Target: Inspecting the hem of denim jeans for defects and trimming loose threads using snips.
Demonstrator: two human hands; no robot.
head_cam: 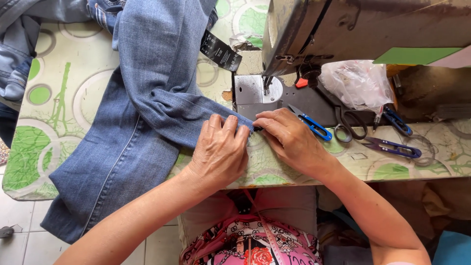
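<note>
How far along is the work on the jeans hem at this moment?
Done: the jeans lie spread over the table, hem end near the sewing machine. In hand: left hand presses the hem down; right hand pinches its edge. Left: the hem is not yet under the needle.

Black rectangular tag (220, 50) on jeans; crumpled clear plastic bag (358, 82) beside sewing machine

Blue denim jeans (142, 113) on green-patterned table (59, 98), left of grey metal sewing machine (343, 29); blue-handled thread snips (314, 126) right, beside black-handled scissors (349, 126).
</note>
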